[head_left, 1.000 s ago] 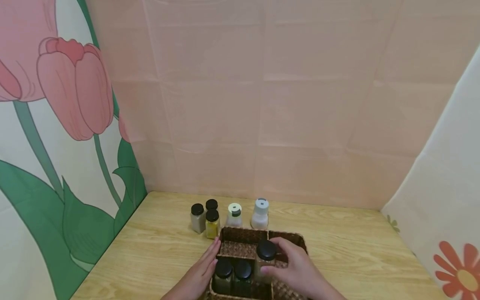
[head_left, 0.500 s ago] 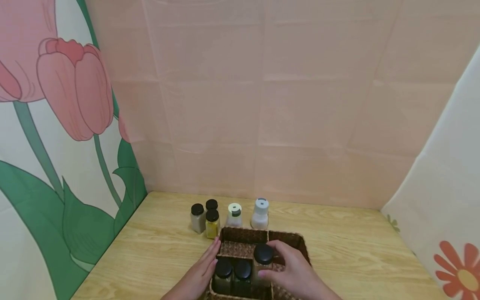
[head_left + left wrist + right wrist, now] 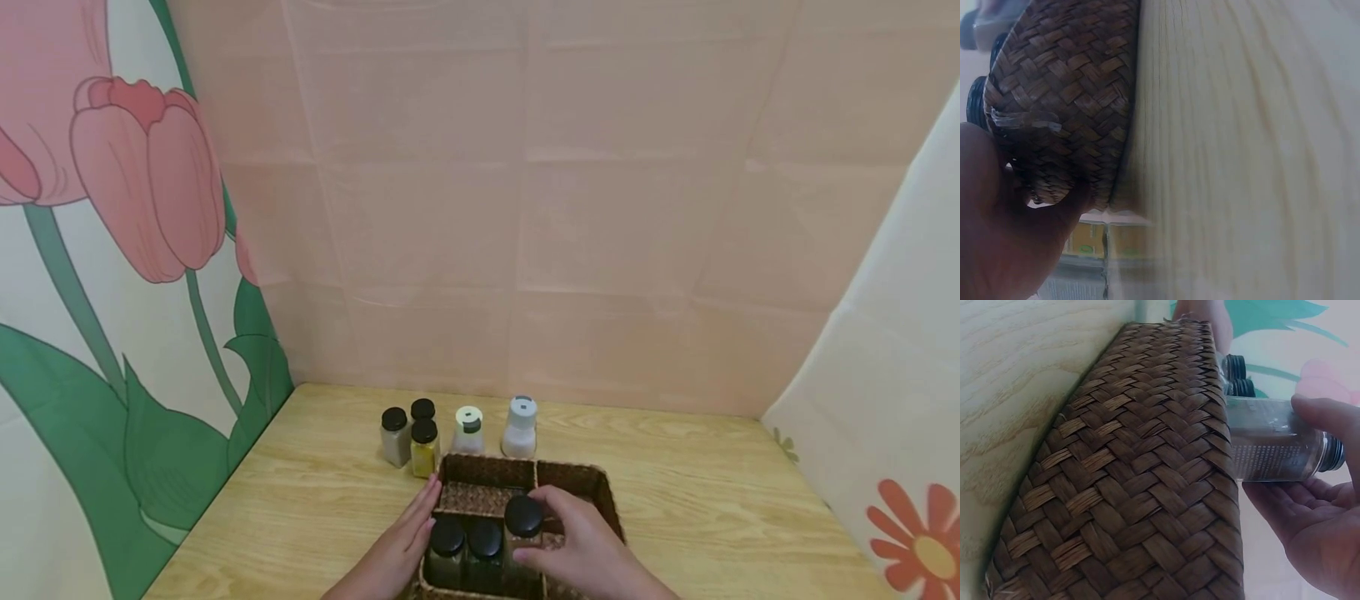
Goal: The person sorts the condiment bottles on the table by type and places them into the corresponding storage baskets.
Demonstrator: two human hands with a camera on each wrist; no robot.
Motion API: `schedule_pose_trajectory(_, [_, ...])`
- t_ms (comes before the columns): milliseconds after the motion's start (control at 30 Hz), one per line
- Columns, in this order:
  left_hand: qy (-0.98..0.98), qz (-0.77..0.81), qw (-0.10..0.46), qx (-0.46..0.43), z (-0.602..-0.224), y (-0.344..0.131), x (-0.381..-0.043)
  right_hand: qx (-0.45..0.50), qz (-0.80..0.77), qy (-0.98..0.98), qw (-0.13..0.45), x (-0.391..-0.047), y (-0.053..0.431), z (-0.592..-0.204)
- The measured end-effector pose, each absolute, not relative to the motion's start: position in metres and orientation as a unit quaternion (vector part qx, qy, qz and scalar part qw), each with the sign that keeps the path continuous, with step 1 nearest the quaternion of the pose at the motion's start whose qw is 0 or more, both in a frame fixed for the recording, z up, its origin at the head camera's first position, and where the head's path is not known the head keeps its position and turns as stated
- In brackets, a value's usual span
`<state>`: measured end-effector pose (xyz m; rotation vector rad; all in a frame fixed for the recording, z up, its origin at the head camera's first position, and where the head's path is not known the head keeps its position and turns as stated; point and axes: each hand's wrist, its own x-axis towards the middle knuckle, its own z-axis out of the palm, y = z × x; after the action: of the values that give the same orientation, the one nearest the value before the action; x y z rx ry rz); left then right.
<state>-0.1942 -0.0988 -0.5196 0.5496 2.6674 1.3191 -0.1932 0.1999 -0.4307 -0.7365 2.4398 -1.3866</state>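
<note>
The right hand [image 3: 585,537] is pinching a black-lidded glass jar [image 3: 523,525], lowering it into line beside two similar jars [image 3: 485,543] in the woven basket [image 3: 1129,462], while the straight-fingered left hand [image 3: 396,542] is bracing its side.

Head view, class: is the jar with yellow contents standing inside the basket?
No, the yellow jar stands on the table, outside the basket and just beyond its far left corner.
</note>
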Motion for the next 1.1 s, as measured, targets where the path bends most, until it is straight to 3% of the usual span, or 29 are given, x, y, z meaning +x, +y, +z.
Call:
schedule_pose_trajectory(533, [0.879,0.437,0.052,0.182,-0.5179,-0.0985,-0.1928,-0.262,-0.412,0.861,0.143,-0.1970,0.1972,-0.4359])
schedule_pose_trajectory(1100, [0.879,0.437,0.045,0.187,-0.5205,-0.0992,-0.1938,-0.273,-0.351,0.887,0.123,-0.1968,0.1976,-0.4383])
